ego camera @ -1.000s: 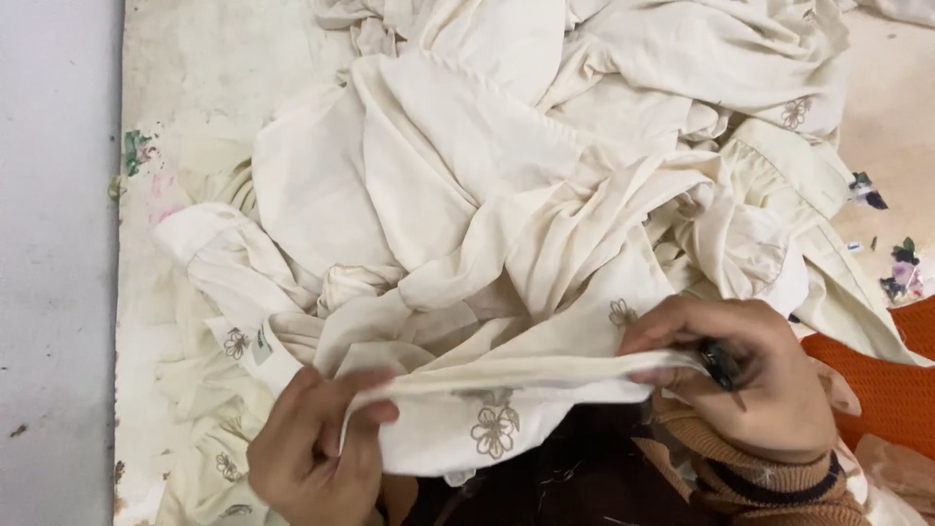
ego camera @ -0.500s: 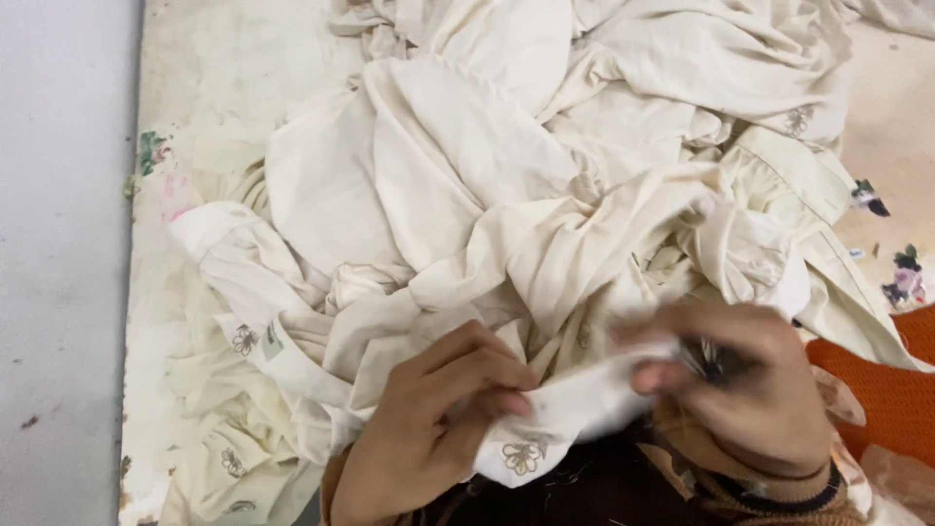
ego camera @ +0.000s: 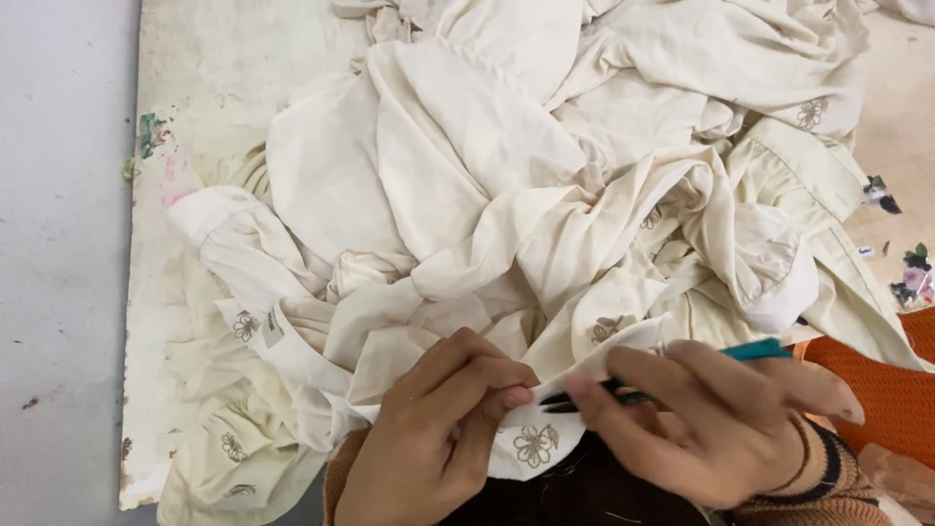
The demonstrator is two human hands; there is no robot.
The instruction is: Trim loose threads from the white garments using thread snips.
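A heap of cream cloth pieces (ego camera: 506,195) with small embroidered flowers covers a worn pale board. My left hand (ego camera: 438,438) pinches the near edge of one cream piece (ego camera: 531,443), just above a stitched flower. My right hand (ego camera: 721,429) holds a small teal-handled thread snipper (ego camera: 623,390), its dark tips pointing left and touching the cloth edge next to my left fingertips. A striped brown cuff shows at my right wrist.
The pale board (ego camera: 195,88) has a chipped, paint-stained left edge, with grey floor (ego camera: 58,263) beyond it. Orange fabric (ego camera: 891,390) lies at the right, near scraps with coloured flower prints (ego camera: 911,278). Dark cloth lies under my hands at the bottom.
My left hand moved right along the cloth edge, toward my right hand, and now pinches it beside the snipper tips. The stretched strip has gone slack and bunched.
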